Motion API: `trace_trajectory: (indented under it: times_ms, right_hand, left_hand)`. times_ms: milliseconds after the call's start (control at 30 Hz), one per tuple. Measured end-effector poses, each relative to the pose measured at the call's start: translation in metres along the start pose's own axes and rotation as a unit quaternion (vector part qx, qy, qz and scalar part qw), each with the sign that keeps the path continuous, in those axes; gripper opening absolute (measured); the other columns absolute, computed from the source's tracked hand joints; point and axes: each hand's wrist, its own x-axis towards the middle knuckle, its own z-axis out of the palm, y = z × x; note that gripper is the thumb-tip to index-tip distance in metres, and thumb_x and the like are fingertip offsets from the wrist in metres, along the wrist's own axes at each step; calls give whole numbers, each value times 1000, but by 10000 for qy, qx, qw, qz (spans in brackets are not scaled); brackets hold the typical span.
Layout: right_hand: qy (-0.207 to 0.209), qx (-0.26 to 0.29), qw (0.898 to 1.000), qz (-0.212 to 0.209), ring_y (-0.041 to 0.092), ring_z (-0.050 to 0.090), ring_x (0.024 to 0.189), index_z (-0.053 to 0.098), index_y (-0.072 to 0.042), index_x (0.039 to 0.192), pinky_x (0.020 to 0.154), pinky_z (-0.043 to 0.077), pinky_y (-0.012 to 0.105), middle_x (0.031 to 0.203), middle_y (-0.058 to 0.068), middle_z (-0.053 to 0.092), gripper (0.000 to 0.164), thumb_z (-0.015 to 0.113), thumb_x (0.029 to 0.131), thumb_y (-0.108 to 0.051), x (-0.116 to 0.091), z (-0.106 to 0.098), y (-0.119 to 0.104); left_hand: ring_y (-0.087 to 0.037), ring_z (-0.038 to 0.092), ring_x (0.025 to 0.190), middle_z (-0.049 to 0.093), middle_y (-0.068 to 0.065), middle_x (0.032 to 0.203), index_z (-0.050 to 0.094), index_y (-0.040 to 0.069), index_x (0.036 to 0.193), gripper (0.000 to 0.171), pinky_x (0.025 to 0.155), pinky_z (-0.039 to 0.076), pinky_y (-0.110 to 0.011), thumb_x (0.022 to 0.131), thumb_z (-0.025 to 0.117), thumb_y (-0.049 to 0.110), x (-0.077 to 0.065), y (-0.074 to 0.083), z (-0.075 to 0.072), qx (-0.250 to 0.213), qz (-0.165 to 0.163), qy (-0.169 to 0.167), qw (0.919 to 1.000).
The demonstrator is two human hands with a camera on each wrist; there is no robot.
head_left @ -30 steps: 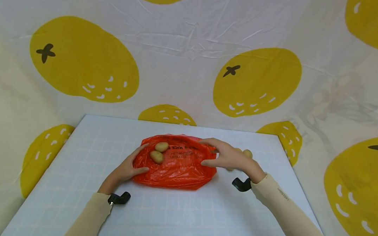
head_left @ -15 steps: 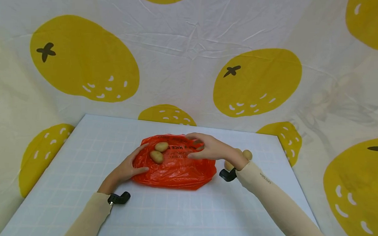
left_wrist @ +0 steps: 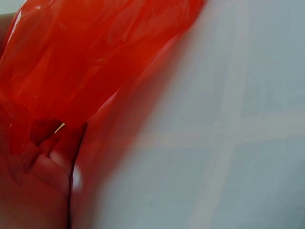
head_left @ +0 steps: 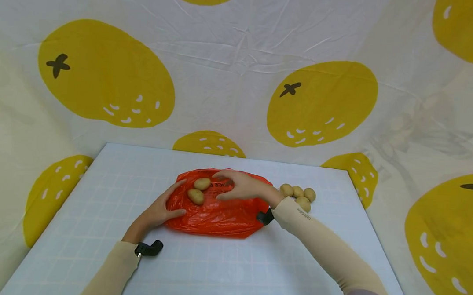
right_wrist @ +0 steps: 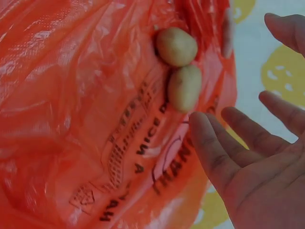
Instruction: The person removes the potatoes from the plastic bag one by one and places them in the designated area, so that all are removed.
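1. Head: two potatoes (head_left: 196, 197) on red plastic bag (head_left: 217, 221), between hands. Left hand (head_left: 158, 211) spread, touching bag's edge; right hand (head_left: 243, 186) above bag, fingers parted, nothing held. Four more potatoes (head_left: 303, 204) on surface (head_left: 215, 270), right of right hand.
2. Left wrist: bag partly hides left fingers.
3. Right wrist: nearest fingertip just beside one potato.

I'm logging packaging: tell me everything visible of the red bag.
The red bag looks like thin, glossy plastic, creased, with dark printed lettering that includes NICE. It lies spread out on the pale checked table, wider than it is deep. Two potatoes rest on it near its left end. The left hand touches that end; the right hand is over the bag, near the potatoes, fingers apart.
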Motion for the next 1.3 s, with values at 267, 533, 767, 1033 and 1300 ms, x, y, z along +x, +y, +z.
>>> trace_trajectory:
  times_ms: [267,533,767,1033,1300]
  right_hand:
    - [267,267,9990,-231,39,54,136,47,-4,151,112,48,54,151,17,54,72,76,93,-35,22,17,7]
    - [1050,253,9940,-181,30,57,130,56,-11,146,107,53,43,145,6,60,59,74,95,-35,41,32,15]
    - [1489,405,9878,-188,28,58,130,59,-10,142,111,50,43,143,6,62,53,75,95,-30,56,47,22]
    - [1952,292,9803,-54,21,57,131,63,-12,139,114,47,39,141,3,63,48,75,95,-25,66,60,28]
    - [2070,411,9774,89,20,59,125,63,-11,139,109,50,38,139,3,64,47,74,95,-24,70,66,30]
  left_hand:
    - [-47,18,155,19,-16,171,24,34,163,95,118,23,-74,87,81,33,0,1,0,57,-47,-9,10000]
    - [-47,19,154,19,-16,171,23,33,163,94,117,24,-75,88,79,34,2,-2,0,80,58,-25,9999]
    - [-47,21,154,21,-15,170,23,34,163,95,117,25,-75,88,80,32,2,-3,-1,32,102,-16,9999]
    - [-46,22,154,21,-14,170,24,36,163,95,117,26,-74,87,81,32,2,-2,0,-19,90,-21,10000]
    - [-46,22,154,21,-14,170,23,34,163,93,117,26,-74,89,79,31,1,-2,0,-103,130,-47,9999]
